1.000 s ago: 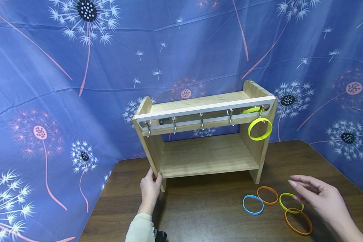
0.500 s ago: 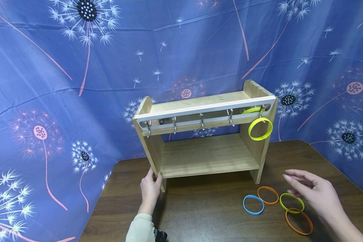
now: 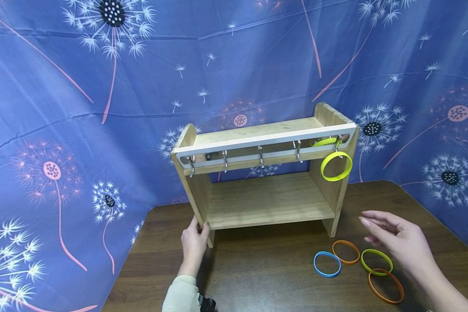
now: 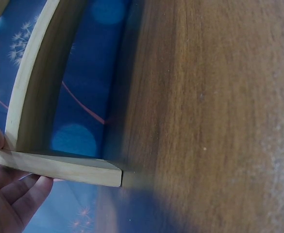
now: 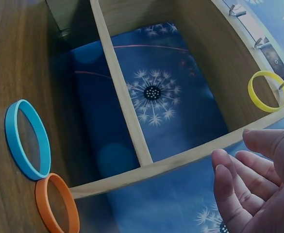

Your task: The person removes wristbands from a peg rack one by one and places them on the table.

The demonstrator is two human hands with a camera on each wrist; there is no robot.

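Observation:
My left hand (image 3: pixel 193 243) grips the lower left side panel of a wooden shelf rack (image 3: pixel 271 197), thumb in front and fingers behind; the left wrist view shows the same panel (image 4: pixel 64 167) between thumb and fingers. Over the table at the right, my right hand (image 3: pixel 403 242) hovers with loosely bent fingers and holds nothing. A yellow wristband (image 3: pixel 336 166) hangs from the rack's rightmost hook. Below and left of the right hand lie a blue wristband (image 3: pixel 327 276), an orange wristband (image 3: pixel 346 262), a yellow-green wristband (image 3: pixel 376 274) and another orange wristband (image 3: pixel 385 300), the last two overlapping.
A metal strip (image 3: pixel 234 164) with several hooks runs along the rack's upper front. Behind stands a blue dandelion-print cloth (image 3: pixel 257 56). The brown wooden table (image 3: pixel 257 277) extends in front of the rack and to both sides.
My right hand has moved up and to the left, off the yellow-green wristband towards the rack. My left hand stays on the panel, and the wristbands lie as before.

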